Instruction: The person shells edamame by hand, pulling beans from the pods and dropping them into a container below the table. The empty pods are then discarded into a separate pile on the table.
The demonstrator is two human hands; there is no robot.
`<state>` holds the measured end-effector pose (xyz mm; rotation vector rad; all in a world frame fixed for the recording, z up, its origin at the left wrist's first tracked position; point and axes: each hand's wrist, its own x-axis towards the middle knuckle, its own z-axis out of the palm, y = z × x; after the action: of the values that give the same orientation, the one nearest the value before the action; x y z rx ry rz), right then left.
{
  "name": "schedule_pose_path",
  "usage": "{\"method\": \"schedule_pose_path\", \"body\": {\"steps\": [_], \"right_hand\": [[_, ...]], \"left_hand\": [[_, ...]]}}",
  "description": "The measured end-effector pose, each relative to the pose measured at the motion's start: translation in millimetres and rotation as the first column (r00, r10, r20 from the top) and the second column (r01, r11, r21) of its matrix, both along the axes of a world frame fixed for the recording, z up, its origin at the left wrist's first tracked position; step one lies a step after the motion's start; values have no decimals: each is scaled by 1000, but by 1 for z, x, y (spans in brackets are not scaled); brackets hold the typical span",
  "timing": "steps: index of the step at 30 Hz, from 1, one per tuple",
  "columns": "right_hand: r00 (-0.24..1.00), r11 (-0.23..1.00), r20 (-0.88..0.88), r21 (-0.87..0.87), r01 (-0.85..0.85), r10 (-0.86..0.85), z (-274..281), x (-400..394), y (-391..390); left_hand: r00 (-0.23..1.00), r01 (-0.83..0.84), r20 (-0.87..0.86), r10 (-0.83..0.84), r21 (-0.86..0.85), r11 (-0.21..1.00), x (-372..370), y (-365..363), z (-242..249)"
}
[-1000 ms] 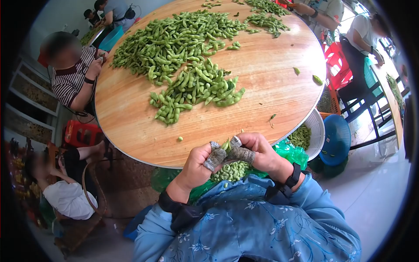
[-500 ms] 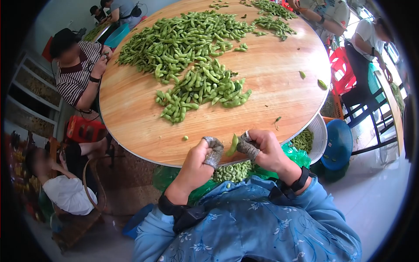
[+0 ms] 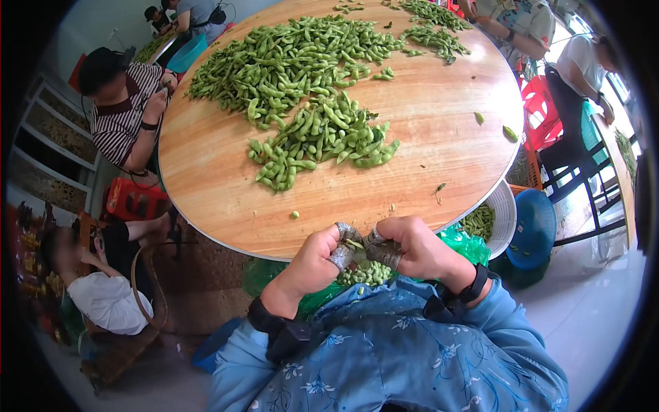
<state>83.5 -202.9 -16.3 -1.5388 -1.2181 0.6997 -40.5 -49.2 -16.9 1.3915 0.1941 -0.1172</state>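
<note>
Just past the table's front edge, my two hands come close together, fingers and thumbs wrapped in grey tape. My left hand [image 3: 312,264] is closed, and a small part of a green soybean pod [image 3: 353,244] shows at its fingertips. My right hand [image 3: 419,250] is closed beside it, its fingertips almost meeting the left ones; whatever they pinch is hidden. Below the hands, shelled green beans [image 3: 371,273] lie in front of my blue flowered apron, by a green plastic bag [image 3: 319,302]. A single bean [image 3: 295,215] rests on the round wooden table [image 3: 226,199].
A large pile of pods [image 3: 295,62] and a smaller heap [image 3: 322,137] cover the table's far left and middle. To the right stand a white basket of pods [image 3: 504,220] and a blue basin [image 3: 534,223]. Several people sit around, one in a striped shirt [image 3: 127,110].
Both hands have moved slightly down and closer together. The pod that stood up between them now shows only in part, at the left fingertips.
</note>
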Motion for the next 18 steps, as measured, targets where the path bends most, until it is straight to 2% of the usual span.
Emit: {"method": "schedule_pose_path", "body": {"steps": [2,3,5,6,8,9,10,11,12,13,14,15,16,18], "right_hand": [[980,995,196,-100,28,-8,1,-2,-1],[981,995,196,-100,28,-7,1,-1,-3],[982,991,136,2,130,-129,1,4,-14],[975,973,19,-63,224,-223,7,11,-27],[931,924,37,-114,364,-362,7,37,-61],[878,883,169,-72,464,-447,10,48,-78],[838,830,172,-137,542,-519,2,61,-99],[782,764,296,-202,613,-549,5,69,-116],[760,745,283,-184,641,-584,6,74,-128],[727,733,337,-136,667,-599,-12,89,-146],[695,690,336,-156,707,-636,-18,96,-159],[659,644,337,-174,745,-672,-21,100,-168],[658,643,337,-172,746,-674,-24,102,-174],[524,530,275,-59,846,-806,-30,103,-181]], "left_hand": [[998,-61,3,62,136,989,-2,-3,-5],[998,-62,3,62,136,989,-2,-3,-3],[987,-153,117,114,421,894,-5,0,1],[987,-152,113,115,421,894,-8,6,1],[935,-348,221,276,711,611,-12,25,-1],[904,-406,268,333,783,472,-10,34,0],[888,-424,289,356,815,394,-8,45,-3],[871,-438,312,378,842,315,-5,53,-9],[871,-438,311,380,842,315,-2,57,-14],[885,-409,330,329,888,209,1,61,-19],[898,-381,344,273,919,96,3,62,-20],[898,-383,346,271,919,96,3,57,-20],[925,-363,342,166,925,115,2,45,-20],[948,-315,319,10,933,176,-3,18,-15]]}}
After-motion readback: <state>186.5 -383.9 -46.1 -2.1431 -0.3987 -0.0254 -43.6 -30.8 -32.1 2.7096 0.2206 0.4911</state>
